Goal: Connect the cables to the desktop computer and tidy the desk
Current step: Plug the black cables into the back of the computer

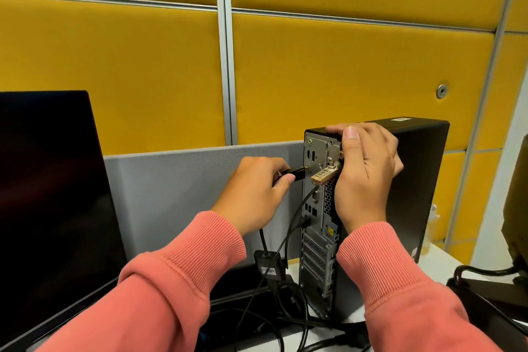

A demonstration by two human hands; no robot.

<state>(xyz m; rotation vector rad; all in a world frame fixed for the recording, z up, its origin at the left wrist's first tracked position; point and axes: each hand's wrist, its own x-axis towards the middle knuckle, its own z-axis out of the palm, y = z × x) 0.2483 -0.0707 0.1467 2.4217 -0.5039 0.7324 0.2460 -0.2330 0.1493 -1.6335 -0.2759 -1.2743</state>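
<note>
Right of centre: tower point(414, 180) steadied by right hand point(368, 171) gripping its top rear corner; black plug point(97, 171) pinched in left hand point(254, 194), lined up at rear port.

Big yellow wall panels point(343, 71) with thin grey strips point(227, 46) stood behind a low grey screen point(185, 180) at the desk's back.

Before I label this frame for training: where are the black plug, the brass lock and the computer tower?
black plug point(383, 173), head view, on its black body.
brass lock point(324, 175), head view, on its dial barrel.
computer tower point(420, 180), head view, on its dark side panel.
</note>
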